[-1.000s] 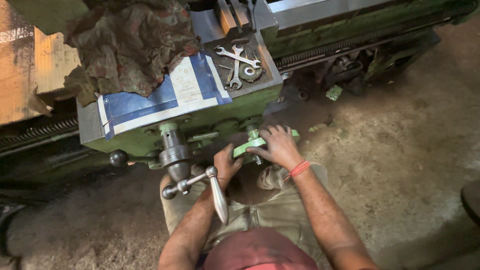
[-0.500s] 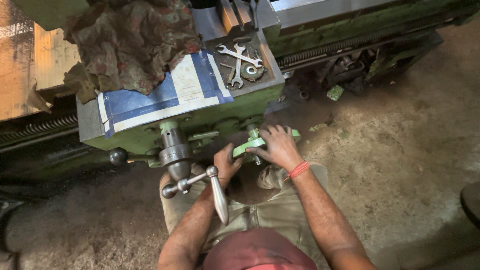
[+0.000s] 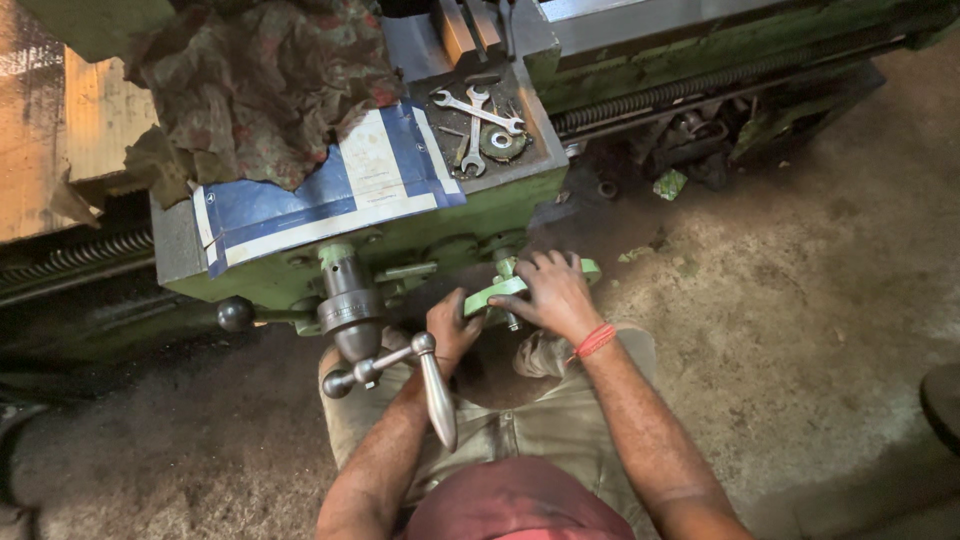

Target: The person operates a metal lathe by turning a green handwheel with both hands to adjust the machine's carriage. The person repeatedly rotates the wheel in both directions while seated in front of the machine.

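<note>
Green lever (image 3: pixel 490 296) on the front of the green lathe carriage (image 3: pixel 300 275), held between both hands.

The right hand (image 3: pixel 553 296) lies over the lever's outer end, fingers spread and pressing down on it; the left hand (image 3: pixel 452 328) has its grip closed around the inner end, just beside the steel crank handle (image 3: pixel 436 396). A red band (image 3: pixel 594 340) circles the right wrist. On top of the carriage lie two spanners (image 3: pixel 478 118), crossed, near a blue and white sheet (image 3: pixel 330 190) and a crumpled rag (image 3: pixel 260 85). The person is crouched on the dirt floor (image 3: pixel 800 300).
</note>
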